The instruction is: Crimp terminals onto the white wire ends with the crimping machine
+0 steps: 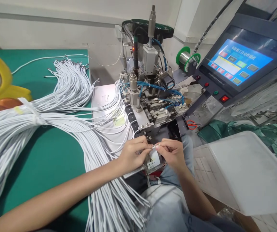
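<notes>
My left hand (134, 154) and my right hand (173, 154) meet at the front of a benchtop machine (150, 106). Thumb and forefinger are pinched together on each. Between the fingertips shows a short white piece of cable (154, 146); its tip is too small to make out. Just below the fingers is a block with a white warning label (153, 158). A row of white cables (114, 111) runs from the bench into the machine's left side. Beside my left forearm, a thick bundle of white cables (80, 129) spreads over the bench edge.
A white tie (33, 112) binds the bundle on the green mat (44, 167). A yellow object (5, 80) stands at far left. To the right are a lit control screen (239, 61), a wire spool (185, 58), red-handled scissors (192, 125) and a white plastic bin (254, 174).
</notes>
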The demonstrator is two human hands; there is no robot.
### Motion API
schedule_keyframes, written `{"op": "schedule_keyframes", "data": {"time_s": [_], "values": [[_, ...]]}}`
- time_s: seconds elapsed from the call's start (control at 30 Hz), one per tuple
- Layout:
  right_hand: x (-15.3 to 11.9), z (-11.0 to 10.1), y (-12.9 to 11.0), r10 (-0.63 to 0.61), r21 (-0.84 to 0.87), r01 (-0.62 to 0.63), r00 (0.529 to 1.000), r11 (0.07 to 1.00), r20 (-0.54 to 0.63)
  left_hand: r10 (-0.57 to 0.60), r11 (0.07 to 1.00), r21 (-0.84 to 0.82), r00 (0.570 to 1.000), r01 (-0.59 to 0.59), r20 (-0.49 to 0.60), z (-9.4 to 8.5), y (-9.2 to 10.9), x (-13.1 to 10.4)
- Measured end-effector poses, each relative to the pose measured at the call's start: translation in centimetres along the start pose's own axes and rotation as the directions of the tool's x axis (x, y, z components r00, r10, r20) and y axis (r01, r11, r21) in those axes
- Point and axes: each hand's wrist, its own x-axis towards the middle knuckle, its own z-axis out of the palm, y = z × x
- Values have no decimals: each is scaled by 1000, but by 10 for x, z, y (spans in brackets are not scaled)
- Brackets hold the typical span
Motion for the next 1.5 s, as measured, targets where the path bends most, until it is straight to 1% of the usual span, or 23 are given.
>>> {"op": "schedule_keyframes", "data": {"time_s": [0.07,0.13,0.2,0.27,0.33,0.4,0.43,0.5,0.57,0.63,0.7,0.77,0.8,0.83,0.93,1.0,1.07,1.13,1.23,1.3,1.37,1.43,1.5], "values": [[-7,10,2,-10,-10,8,993,1000,-118,-13,1000,-7,1000,13,-8,0,1,0],[-13,18,4,-103,-121,77,970,990,-222,21,999,33,1000,-20,-17,0,1,0],[-15,21,5,-229,-280,156,941,947,-250,100,983,154,995,-97,-14,-1,0,1],[-14,21,5,-285,-403,180,933,897,-218,206,917,345,978,-201,23,-4,1,3],[-10,18,2,-246,-453,147,955,879,-167,301,798,523,950,-301,87,-7,2,6],[-5,12,-1,-164,-424,101,980,900,-114,363,691,620,920,-372,148,-11,5,8],[-2,10,-2,-113,-383,73,990,921,-83,377,664,638,911,-391,166,-12,6,8],[4,4,-3,-3,-277,0,1000,961,-7,372,666,636,912,-390,171,-13,7,8],[8,0,-2,79,-183,-63,994,981,81,313,725,604,939,-331,139,-12,6,6],[11,-3,1,85,-127,-69,988,990,128,206,829,512,974,-225,96,-11,3,6],[12,-4,2,17,-120,-5,995,993,97,63,941,329,996,-83,70,-9,1,7],[11,-3,3,-79,-151,82,997,985,23,-83,994,81,992,76,93,-9,0,10],[10,-1,3,-122,-168,118,992,979,-14,-155,986,-42,980,161,127,-9,0,12],[8,1,4,-156,-180,145,987,973,-47,-224,956,-152,959,252,175,-9,0,14],[2,10,6,-195,-172,173,973,970,-125,-394,778,-377,857,503,331,-10,3,19],[-1,15,8,-205,-153,179,963,972,-176,-467,662,-448,798,601,380,-10,4,20],[-2,17,10,-226,-153,194,945,969,-235,-511,593,-487,767,641,387,-9,5,20],[-1,16,11,-264,-200,214,925,956,-273,-537,569,-496,753,656,380,-8,5,20],[2,9,12,-354,-326,272,907,905,-226,-554,589,-472,753,656,355,-6,4,19],[3,6,14,-422,-397,329,889,857,-176,-561,609,-454,758,650,333,-5,2,18],[4,4,16,-474,-441,368,866,819,-158,-572,618,-441,757,651,316,-4,1,17],[4,5,17,-479,-446,360,858,819,-188,-584,614,-440,752,656,307,-5,1,17],[5,8,17,-389,-370,287,890,884,-240,-597,595,-450,741,666,307,-5,1,17]]}}
